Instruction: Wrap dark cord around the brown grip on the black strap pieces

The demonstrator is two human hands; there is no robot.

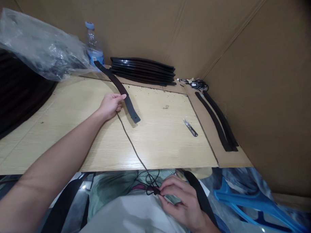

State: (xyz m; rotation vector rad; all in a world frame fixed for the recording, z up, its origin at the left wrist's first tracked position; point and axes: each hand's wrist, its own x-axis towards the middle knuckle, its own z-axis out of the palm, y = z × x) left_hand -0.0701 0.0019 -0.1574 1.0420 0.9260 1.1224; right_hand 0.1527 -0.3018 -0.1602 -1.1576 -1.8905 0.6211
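Note:
My left hand point(111, 105) pinches a dark curved strip point(133, 110) near its middle, above the table. The strip has a small hole close to its near end. A thin dark cord point(131, 141) runs from beneath my left hand down over the table edge to my lap. There my right hand point(182, 200) is closed, thumb and fingertips together, on a dark knotted bundle of the cord point(154, 190). Loose loops of cord lie just beyond it. Small thread snips point(190, 128) rest on the right part of the table.
Stacked black strips point(143, 71) lie at the back, beside a water bottle point(94, 47) and clear plastic bag point(48, 45). More dark strips point(217, 123) and cord scraps point(197, 83) lie right. Cardboard walls point(152, 25) surround the wooden tabletop point(159, 147). A blue plastic stool point(260, 201) stands below.

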